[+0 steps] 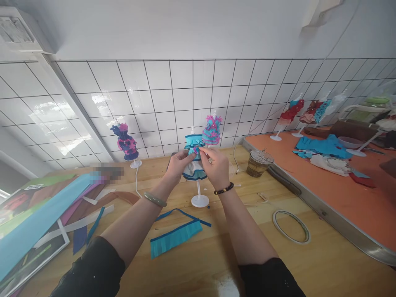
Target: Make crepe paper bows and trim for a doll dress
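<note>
A small blue and white ruffled dress (194,139) hangs on a miniature mannequin with a round white base (200,201). At its waist is a small purple and teal rosette (196,150). My left hand (178,166) grips the dress's left side, with the thumb by the rosette and the other fingers partly hidden. From the right, my right hand (219,166) pinches the rosette's edge between thumb and forefinger. In front of the stand lie a pleated teal strip (176,238) and a narrow dark blue ribbon (185,214).
Behind the dress stands a pink and turquoise doll dress (212,131); a navy and pink one (126,142) is at left. A lidded cup (259,164) and a tape roll (291,227) are at right. Paper sheets (46,218) cover the left; an orange table (312,181) holds blue scraps (323,147).
</note>
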Demonstrator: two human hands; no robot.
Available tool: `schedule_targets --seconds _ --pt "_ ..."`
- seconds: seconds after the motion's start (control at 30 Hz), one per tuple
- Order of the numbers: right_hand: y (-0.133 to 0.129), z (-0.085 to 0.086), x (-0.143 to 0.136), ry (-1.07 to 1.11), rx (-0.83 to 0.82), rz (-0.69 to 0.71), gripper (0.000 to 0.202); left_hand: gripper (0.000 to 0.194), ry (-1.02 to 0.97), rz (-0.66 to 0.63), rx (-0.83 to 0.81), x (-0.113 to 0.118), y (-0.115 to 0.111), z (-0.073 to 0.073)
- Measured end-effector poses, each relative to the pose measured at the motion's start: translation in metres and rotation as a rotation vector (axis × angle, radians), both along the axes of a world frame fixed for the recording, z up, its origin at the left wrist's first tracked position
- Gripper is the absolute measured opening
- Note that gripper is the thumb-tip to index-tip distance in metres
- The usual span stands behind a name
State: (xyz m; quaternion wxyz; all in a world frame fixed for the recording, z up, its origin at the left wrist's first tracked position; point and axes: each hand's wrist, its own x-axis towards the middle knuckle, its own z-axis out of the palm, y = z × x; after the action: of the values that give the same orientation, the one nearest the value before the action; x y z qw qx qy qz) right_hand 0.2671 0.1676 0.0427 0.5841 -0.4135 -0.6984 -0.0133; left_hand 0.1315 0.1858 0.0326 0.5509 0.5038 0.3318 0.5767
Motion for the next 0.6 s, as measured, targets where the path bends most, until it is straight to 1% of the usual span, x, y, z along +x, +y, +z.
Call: schedule_targets --seconds 0.1,0.27,0.43,0.6 --pt "-0.0007 -0.0002 -0.0001 -0.02 -0.007 0.004 0.024 0.036 0.008 0.006 0.003 -0.0004 0.001 -0.0011" --pt "-0.0018 -0.0007 -0.0013 -0.084 -0.009 -0.043 0.025 0.033 0.029 0.013 0.015 -0.0014 0.002 -0.0025" --pt "-0.0013 -0.0029 -0.0024 -0.137 0.002 -0.085 0.025 0.036 0.032 0.015 0.003 -0.0031 0.0018 -0.0048" --pt "0.0004 -0.0061 -0.0049 -0.106 -0.039 -0.098 0.02 0.034 0.013 0.025 0.005 -0.0034 0.0011 -0.0101"
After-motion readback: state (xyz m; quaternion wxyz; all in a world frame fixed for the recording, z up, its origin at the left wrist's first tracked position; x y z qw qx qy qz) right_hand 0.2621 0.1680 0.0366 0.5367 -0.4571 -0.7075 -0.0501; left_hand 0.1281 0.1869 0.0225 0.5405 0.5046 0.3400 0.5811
